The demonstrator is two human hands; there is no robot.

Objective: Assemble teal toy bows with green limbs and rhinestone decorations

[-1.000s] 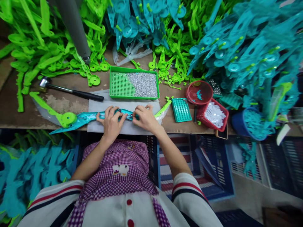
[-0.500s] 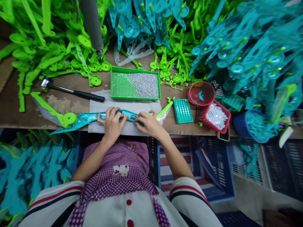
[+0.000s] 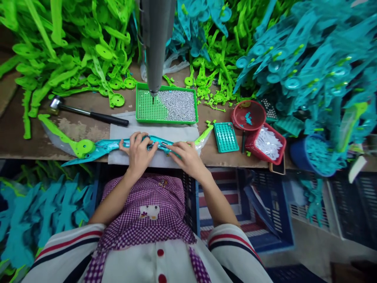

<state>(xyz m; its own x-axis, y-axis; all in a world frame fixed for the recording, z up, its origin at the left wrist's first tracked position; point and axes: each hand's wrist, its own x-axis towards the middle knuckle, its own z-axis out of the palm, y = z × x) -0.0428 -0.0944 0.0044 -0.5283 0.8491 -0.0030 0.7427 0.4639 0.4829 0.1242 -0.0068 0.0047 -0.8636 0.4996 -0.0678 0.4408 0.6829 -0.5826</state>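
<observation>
Both hands, left (image 3: 138,153) and right (image 3: 187,156), grip the blue bow-shaped piece (image 3: 103,147), just below the green tray (image 3: 166,103).

Soft, rather dim light; edges stretch and blur (the middle looks crisper).

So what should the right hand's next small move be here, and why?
Probably a light press with the right hand to seat the small shiny part: it shows exposed in the open turquoise piece, right by those fingertips, and the left hand already braces the piece. Whether it is seated, I cannot tell.
</observation>
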